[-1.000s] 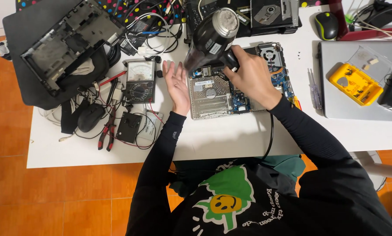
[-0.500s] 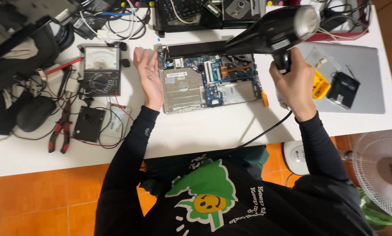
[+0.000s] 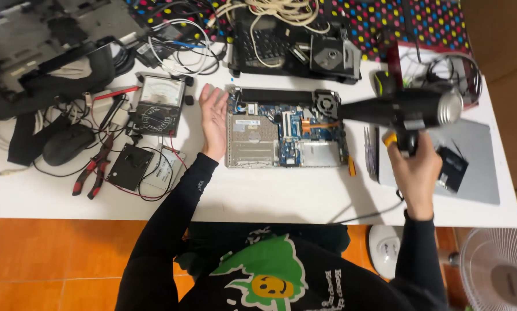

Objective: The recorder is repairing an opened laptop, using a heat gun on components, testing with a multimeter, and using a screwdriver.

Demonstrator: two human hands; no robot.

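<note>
A black hair dryer is gripped by its handle in the right hand, fingers wrapped tight, held up over the table's right side w/ its long axis running left-right and the nozzle aimed left at the opened laptop board. The left hand is laid open and flat, fingers spread, holding nothing, its edge touching the board's left side, so the left hand is much the nearer of the two; the board lies center, long axis left-right, between both hands. Further out, an analog multimeter and red-handled pliers are seen to the left, a closed grey laptop to the right.
</note>
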